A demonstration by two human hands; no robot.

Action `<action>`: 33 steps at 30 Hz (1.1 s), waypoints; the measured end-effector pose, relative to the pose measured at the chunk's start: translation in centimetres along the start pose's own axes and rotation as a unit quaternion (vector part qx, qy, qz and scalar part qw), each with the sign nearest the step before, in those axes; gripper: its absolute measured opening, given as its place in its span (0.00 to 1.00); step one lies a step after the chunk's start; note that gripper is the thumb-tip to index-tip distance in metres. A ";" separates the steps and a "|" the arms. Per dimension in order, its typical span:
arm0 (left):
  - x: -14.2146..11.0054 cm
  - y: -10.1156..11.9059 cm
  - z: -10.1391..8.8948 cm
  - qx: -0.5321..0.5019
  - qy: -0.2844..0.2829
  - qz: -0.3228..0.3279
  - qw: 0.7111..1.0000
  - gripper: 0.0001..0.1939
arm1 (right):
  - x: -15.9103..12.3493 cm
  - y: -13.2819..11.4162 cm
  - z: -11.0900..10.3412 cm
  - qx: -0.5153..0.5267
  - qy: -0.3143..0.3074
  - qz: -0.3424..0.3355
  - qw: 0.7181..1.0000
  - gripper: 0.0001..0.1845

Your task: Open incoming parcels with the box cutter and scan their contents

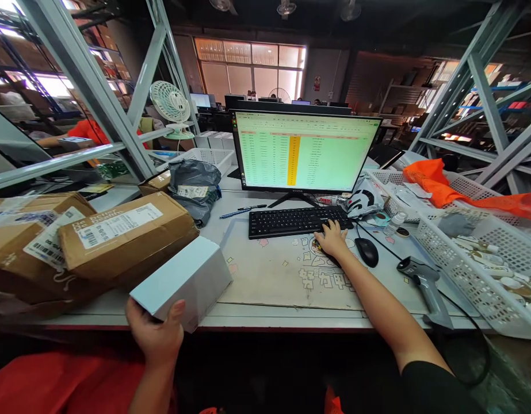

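Observation:
At the front left of the desk, my left hand [159, 333] grips the near end of a plain white box [185, 279], thumb on its side and fingers around the end. The box is tilted, its far end close to the desk mat [265, 276]. My right hand [333, 238] lies over the right part of a black keyboard [286, 221], fingers spread on the keys. Just right of that hand is a black mouse [367, 252]. Behind the keyboard a monitor [304, 149] displays a spreadsheet with one orange column.
Brown cardboard boxes [131, 230] with labels and a grey plastic parcel [194, 187] crowd the left. A barcode scanner [427, 287] lies at right beside white plastic baskets [446, 247] of small items. Pens [241, 213] lie left of the keyboard. Metal posts [485, 103] flank the desk.

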State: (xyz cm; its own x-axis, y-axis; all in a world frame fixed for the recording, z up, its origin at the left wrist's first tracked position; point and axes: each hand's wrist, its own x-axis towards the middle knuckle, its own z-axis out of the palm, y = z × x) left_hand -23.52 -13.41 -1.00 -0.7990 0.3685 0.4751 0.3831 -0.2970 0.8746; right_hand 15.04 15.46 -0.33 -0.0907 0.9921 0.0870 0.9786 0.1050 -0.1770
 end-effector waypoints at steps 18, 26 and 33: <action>-4.5 -4.3 -1.3 0.170 -0.023 -0.044 0.984 0.51 | 0.1 0.0 0.2 -0.018 -0.009 0.000 1.000 0.39; -6.4 -3.2 -3.9 0.173 -0.007 -0.086 0.981 0.53 | 0.9 0.5 1.1 -0.005 -0.006 -0.005 1.000 0.41; -7.1 -0.9 -8.9 0.096 -0.112 -0.190 0.971 0.34 | -0.8 1.2 -0.7 -0.005 0.032 -0.038 0.999 0.47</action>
State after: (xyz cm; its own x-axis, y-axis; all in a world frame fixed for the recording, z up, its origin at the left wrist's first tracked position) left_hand -22.37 -23.58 -6.03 -0.7875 0.6074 0.1045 0.1766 0.0600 0.9824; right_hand 16.42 14.78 0.10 -0.1541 0.9747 0.1618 0.9709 0.1798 -0.1585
